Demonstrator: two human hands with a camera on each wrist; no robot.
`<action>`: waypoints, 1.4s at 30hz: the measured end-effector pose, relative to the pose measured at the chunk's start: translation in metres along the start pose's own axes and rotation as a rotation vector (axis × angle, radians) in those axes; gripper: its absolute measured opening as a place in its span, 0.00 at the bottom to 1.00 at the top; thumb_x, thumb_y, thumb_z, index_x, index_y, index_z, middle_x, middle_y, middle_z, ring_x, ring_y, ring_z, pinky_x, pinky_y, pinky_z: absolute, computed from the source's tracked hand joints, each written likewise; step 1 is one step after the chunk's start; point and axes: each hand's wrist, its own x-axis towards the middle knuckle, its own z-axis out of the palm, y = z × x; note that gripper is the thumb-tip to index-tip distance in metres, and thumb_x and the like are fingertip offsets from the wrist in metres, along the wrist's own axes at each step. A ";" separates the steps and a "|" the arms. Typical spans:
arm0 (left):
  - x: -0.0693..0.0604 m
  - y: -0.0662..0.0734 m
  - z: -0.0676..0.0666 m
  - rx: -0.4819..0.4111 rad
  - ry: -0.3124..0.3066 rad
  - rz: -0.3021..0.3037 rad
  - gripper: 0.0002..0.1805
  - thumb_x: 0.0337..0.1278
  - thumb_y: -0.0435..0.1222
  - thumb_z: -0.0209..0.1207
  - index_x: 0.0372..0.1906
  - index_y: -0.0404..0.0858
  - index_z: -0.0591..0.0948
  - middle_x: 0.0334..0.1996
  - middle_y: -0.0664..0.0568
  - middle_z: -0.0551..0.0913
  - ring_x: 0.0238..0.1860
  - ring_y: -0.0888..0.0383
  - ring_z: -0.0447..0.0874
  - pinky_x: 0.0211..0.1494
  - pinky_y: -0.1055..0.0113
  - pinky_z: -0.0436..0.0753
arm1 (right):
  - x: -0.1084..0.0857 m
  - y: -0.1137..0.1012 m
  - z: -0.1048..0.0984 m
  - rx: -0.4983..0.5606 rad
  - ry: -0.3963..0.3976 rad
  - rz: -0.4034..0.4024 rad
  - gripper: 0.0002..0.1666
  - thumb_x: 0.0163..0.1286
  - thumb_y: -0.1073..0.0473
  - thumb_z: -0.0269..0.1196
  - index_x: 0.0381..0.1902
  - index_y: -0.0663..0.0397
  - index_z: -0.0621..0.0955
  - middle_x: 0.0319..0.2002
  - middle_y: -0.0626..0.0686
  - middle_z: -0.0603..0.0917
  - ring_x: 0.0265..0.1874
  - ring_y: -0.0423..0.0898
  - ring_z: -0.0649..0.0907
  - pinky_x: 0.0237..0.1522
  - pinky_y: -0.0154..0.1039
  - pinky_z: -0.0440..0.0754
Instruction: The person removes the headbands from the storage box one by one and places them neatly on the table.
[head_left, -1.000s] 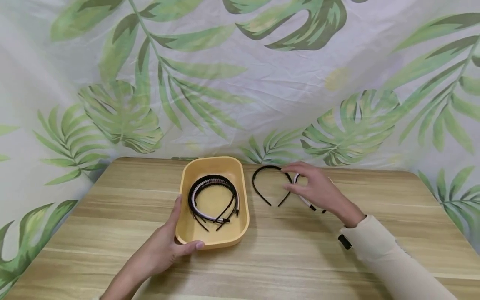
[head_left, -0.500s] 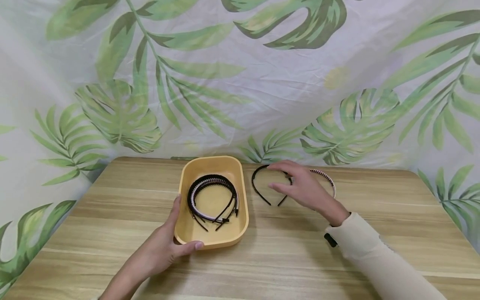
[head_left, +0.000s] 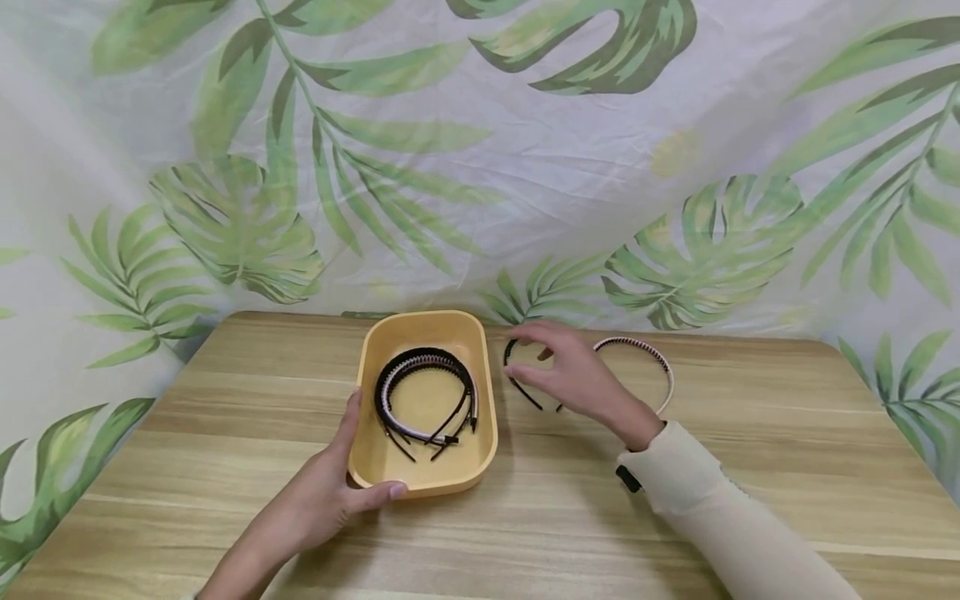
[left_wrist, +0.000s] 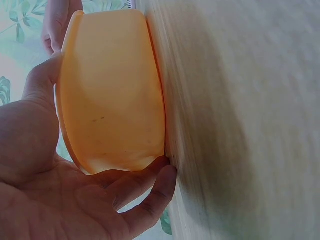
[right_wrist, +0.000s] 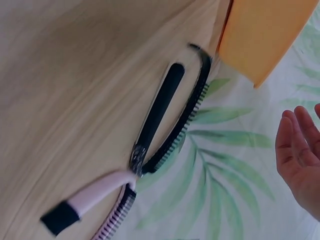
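Observation:
At the near left corner of the yellow container [head_left: 490, 400], my left hand [head_left: 318, 502] grips it, thumb over the rim and fingers along the outside. The left wrist view shows that hand [left_wrist: 65, 205] curled against the container's wall [left_wrist: 112, 90]. Black and pale headbands [head_left: 384, 390] lie overlapping inside. My right hand [head_left: 576, 375] hovers over a black headband [head_left: 527, 396] on the table, partly hiding it, thumb and fingers apart. In the right wrist view, the hand [right_wrist: 301, 157] is away from the black headband [right_wrist: 162, 107] and holds nothing.
Right of the black headband, a pink-and-black toothed headband [head_left: 669, 373] lies on the wooden table [head_left: 750, 433], partly behind the right hand. A leaf-patterned cloth [head_left: 420, 200] hangs behind the table's back edge.
My right hand has moved left, from beside the pink-and-black headband to over the black one, uncovering more of the former. My left hand and the container have stayed in place.

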 end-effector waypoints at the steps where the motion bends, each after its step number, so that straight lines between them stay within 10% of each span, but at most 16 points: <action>1: 0.000 0.000 0.000 0.002 0.000 0.001 0.75 0.54 0.55 0.76 0.85 0.47 0.27 0.79 0.23 0.56 0.70 0.38 0.74 0.72 0.41 0.71 | 0.001 -0.002 0.002 0.006 -0.006 -0.001 0.26 0.70 0.57 0.72 0.63 0.60 0.83 0.61 0.58 0.86 0.57 0.57 0.84 0.53 0.52 0.85; 32: 0.002 -0.003 0.000 -0.008 -0.006 0.010 0.74 0.56 0.56 0.75 0.84 0.50 0.26 0.81 0.25 0.52 0.68 0.39 0.76 0.70 0.41 0.73 | 0.032 -0.016 0.039 0.092 -0.080 0.002 0.26 0.70 0.56 0.73 0.63 0.57 0.84 0.59 0.58 0.86 0.56 0.56 0.84 0.49 0.39 0.85; 42: 0.001 -0.002 -0.001 -0.012 -0.013 0.009 0.74 0.56 0.56 0.74 0.84 0.49 0.26 0.81 0.25 0.52 0.68 0.40 0.76 0.70 0.42 0.73 | 0.043 -0.018 0.047 0.094 -0.112 0.029 0.26 0.71 0.57 0.72 0.64 0.57 0.82 0.61 0.60 0.85 0.58 0.56 0.83 0.55 0.53 0.84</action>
